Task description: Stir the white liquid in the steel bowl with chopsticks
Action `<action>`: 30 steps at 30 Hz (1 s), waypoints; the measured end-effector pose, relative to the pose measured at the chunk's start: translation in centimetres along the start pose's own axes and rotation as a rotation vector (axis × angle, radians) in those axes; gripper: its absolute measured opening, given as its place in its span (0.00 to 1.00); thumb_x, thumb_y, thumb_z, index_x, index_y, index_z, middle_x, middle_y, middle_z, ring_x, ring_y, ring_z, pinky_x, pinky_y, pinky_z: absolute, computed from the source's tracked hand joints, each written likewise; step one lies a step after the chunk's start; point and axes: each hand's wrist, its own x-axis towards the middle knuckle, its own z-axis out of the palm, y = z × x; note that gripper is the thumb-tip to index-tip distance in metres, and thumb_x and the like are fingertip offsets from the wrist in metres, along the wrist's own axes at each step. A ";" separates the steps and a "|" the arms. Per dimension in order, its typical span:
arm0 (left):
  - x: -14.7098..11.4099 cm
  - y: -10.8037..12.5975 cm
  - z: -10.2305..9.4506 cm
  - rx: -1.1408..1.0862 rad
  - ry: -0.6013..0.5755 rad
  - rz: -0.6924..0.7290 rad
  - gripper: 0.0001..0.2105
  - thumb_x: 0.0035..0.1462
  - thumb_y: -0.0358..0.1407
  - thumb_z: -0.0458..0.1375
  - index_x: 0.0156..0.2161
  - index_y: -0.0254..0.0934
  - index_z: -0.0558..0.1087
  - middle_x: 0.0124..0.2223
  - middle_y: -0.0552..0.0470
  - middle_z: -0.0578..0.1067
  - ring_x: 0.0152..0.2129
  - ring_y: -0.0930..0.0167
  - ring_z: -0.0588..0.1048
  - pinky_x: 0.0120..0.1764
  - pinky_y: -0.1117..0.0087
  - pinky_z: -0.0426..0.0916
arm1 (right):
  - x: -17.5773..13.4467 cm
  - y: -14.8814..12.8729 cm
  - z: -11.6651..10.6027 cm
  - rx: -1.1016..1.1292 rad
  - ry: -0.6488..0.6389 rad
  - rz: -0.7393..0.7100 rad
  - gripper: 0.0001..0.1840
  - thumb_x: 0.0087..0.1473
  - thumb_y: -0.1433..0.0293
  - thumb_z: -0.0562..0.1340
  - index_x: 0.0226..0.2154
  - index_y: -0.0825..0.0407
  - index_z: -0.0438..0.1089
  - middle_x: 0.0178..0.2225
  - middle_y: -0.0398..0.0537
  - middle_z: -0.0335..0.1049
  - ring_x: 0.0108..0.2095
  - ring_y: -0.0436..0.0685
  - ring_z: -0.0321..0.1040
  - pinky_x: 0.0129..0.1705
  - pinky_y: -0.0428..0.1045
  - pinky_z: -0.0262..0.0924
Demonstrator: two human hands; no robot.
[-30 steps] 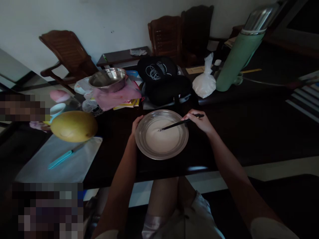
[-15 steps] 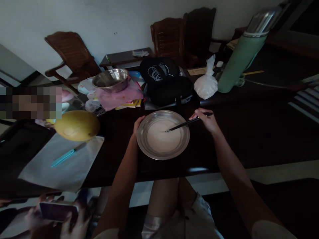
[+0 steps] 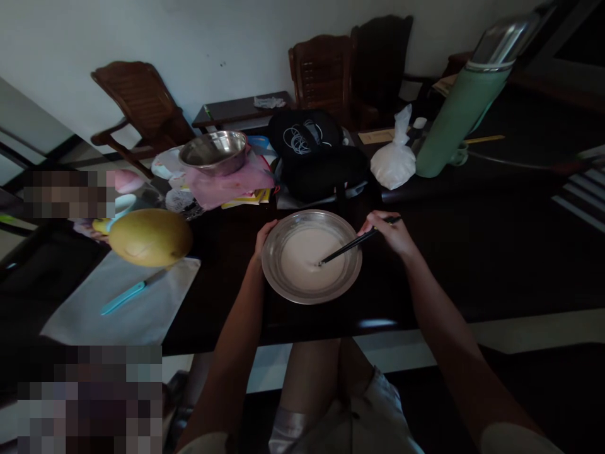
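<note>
A wide stainless steel bowl (image 3: 278, 287) stands on the dark table in front of me, holding an off-white liquid mixture (image 3: 302, 249). My left hand (image 3: 265, 237) is closed on the bowl's left rim, its fingers partly hidden behind the edge. Black chopsticks (image 3: 348, 246) are gripped in my right hand (image 3: 391, 233), slanting down to the left over the bowl's right rim. Their tips dip into the liquid near the bowl's middle, where a small swirl shows on the surface.
Behind the bowl are a black case (image 3: 321, 173), a tied bag of white powder (image 3: 393, 165) and a tall green thermos (image 3: 460, 116). Another steel bowl (image 3: 215, 165) sits on pink cloth. To the left, a yellow pomelo-like fruit (image 3: 151, 238) and a turquoise-handled knife (image 3: 125, 298) lie on a pale sheet (image 3: 161, 309).
The chopstick tips have moved slightly toward me and to the right within the liquid, and my right hand has dropped a little. My left hand stays on the rim.
</note>
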 end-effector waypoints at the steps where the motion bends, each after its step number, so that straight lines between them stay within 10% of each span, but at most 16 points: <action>1: 0.0 0.1 0.1 0.003 0.005 -0.005 0.08 0.53 0.38 0.59 0.27 0.39 0.77 0.22 0.55 0.75 0.25 0.69 0.75 0.34 0.69 0.69 | 0.0 -0.1 0.2 -0.004 -0.047 -0.003 0.22 0.53 0.50 0.64 0.20 0.48 0.73 0.23 0.45 0.77 0.28 0.56 0.75 0.37 0.52 0.68; 23: -0.1 0.2 0.3 0.023 0.014 -0.023 0.08 0.50 0.39 0.59 0.27 0.37 0.75 0.21 0.56 0.75 0.25 0.68 0.76 0.35 0.69 0.70 | 0.0 -0.2 0.1 0.023 0.006 0.006 0.22 0.53 0.51 0.64 0.19 0.50 0.72 0.22 0.45 0.77 0.27 0.55 0.75 0.37 0.50 0.67; 30: 0.6 0.1 0.4 0.047 -0.034 -0.036 0.11 0.54 0.40 0.55 0.31 0.36 0.78 0.28 0.50 0.80 0.39 0.60 0.79 0.44 0.61 0.72 | 0.1 -0.1 0.3 0.003 0.010 -0.005 0.21 0.51 0.51 0.65 0.22 0.50 0.74 0.24 0.45 0.78 0.30 0.56 0.76 0.39 0.51 0.68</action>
